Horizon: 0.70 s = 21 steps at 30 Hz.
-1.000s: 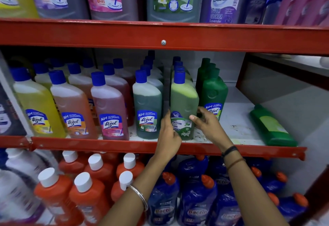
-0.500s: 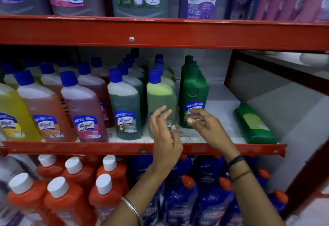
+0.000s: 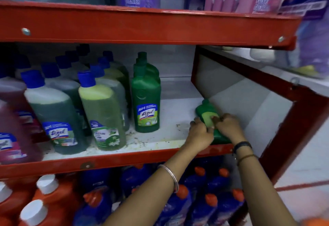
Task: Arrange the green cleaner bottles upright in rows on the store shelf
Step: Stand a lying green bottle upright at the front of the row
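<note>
A green cleaner bottle (image 3: 207, 111) lies flat on the white middle shelf (image 3: 174, 111) near its right end, cap pointing away from me. My left hand (image 3: 200, 134) grips its left side and my right hand (image 3: 229, 127) grips its right side and base. A row of upright green bottles (image 3: 146, 101) stands to the left, one behind another, the front one showing its label. Part of the lying bottle is hidden under my fingers.
Blue-capped bottles of green, yellow-green and pink liquid (image 3: 101, 111) fill the shelf's left. A red shelf beam (image 3: 142, 24) runs overhead; a red frame post (image 3: 284, 133) closes the right side. Orange and blue bottles (image 3: 179, 202) sit below.
Both hands left the blue-capped yellow-green bottle and moved right to the lying green bottle, closing on it. The view has swung right.
</note>
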Available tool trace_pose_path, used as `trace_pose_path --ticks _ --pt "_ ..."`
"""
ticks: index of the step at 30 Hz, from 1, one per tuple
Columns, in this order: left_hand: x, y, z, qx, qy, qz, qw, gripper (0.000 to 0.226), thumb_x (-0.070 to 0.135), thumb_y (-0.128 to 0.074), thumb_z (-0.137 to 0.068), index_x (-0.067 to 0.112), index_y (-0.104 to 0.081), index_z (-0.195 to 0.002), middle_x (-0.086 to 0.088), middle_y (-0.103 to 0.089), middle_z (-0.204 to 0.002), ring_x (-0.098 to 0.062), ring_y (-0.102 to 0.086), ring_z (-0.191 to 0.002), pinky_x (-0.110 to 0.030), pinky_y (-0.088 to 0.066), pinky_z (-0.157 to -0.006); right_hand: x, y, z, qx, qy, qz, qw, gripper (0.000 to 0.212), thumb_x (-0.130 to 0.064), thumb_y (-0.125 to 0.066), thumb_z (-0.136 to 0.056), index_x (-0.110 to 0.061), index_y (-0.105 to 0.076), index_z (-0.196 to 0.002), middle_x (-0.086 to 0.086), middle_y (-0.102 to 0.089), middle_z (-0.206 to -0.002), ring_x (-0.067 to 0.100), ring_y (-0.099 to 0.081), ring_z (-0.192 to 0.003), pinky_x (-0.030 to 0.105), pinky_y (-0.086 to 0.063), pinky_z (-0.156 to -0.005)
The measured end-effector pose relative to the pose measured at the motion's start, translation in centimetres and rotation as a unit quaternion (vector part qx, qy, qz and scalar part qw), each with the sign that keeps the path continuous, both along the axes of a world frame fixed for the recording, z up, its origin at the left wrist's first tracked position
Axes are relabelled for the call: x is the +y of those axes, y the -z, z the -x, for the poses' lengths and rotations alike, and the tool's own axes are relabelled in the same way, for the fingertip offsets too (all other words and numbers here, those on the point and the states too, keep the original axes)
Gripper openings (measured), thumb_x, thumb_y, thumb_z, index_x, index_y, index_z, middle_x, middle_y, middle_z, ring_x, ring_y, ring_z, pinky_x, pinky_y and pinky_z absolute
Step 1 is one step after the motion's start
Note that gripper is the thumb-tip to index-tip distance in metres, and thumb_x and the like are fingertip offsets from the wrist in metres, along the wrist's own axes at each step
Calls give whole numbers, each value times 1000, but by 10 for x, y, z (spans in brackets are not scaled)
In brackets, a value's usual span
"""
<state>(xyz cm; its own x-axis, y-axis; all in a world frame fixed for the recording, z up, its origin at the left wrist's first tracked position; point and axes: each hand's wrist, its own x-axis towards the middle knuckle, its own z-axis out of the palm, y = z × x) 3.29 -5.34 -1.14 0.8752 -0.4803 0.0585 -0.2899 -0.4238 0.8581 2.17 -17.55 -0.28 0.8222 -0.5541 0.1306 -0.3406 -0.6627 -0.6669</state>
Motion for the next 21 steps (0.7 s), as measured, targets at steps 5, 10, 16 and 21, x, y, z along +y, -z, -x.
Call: trace_pose_path --ticks 5,10,16,21 --pt "-7 4 -6 12 -40 67 997 52 18 -54 -87 10 -31 -133 -17 -42 -127 -30 -47 -116 -28 -41 -95 -7 7 -10 -88 -34 -173 980 29 -17 -62 -85 6 -63 -102 18 -67 -95 25 -61 -80 20 -48 -57" --pt "13 0 0 -52 -74 128 988 84 9 -61 -83 11 -6 -146 -13 -32 -145 -26 -31 -134 -28 -28 -109 11 1 -2 -209 -112 -301 924 23 -3 -61 -84 2 -58 -106 9 -65 -88 8 -66 -65 13 -52 -58" --pt "74 -9 4 -51 -85 187 977 77 1 -64 -75 15 -27 -140 -11 -51 -134 -25 -49 -124 -40 -43 -103 59 -16 13 -243 -192 -270 912 51 -5 -72 -75 -25 -53 -118 11 -60 -116 16 -65 -93 31 -56 -75" --pt "123 -6 4 -88 -139 160 973 79 5 -57 -78 15 -16 -145 -13 -30 -150 -27 -27 -139 -45 -25 -116 116 -21 10 -248 -232 -205 918 55 -7 -73 -75 -10 -49 -124 11 -50 -128 17 -56 -105 17 -55 -76"
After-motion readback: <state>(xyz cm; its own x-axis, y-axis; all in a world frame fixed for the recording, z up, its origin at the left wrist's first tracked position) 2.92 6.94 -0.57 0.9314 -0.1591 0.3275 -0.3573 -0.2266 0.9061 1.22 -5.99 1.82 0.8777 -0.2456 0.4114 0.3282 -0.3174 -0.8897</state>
